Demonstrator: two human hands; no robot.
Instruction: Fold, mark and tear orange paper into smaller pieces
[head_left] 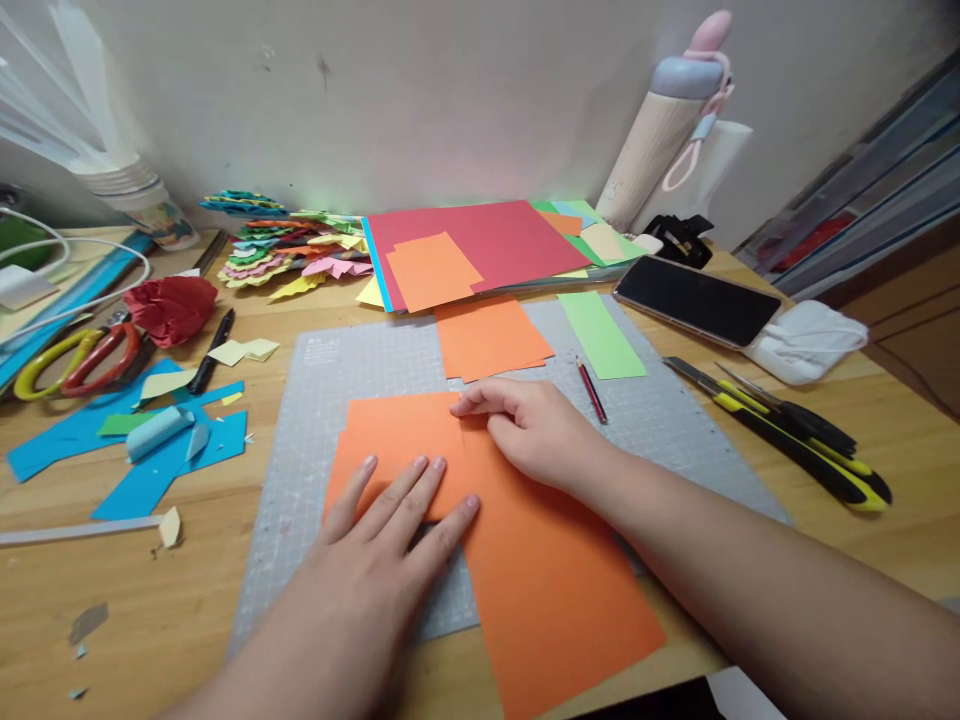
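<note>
A large sheet of orange paper [555,590] lies on the grey cutting mat [277,560] and runs past its near edge. A shorter piece of orange paper [397,430] extends to its left; I cannot tell whether the two are joined. My left hand [390,540] rests flat on the shorter piece, fingers spread, thumb tip at the long sheet's left edge. My right hand [525,420] is curled closed at the far edge of the orange paper, its index fingertip at a short line there. What lies under its curled fingers is hidden.
Beyond the hands lie orange pieces [491,340], a green strip [604,335] and a short pencil [591,388]. To the right are a utility knife [795,440], phone [697,300] and white earphone case [810,340]. Scissors [97,355] and blue scraps [142,490] are left.
</note>
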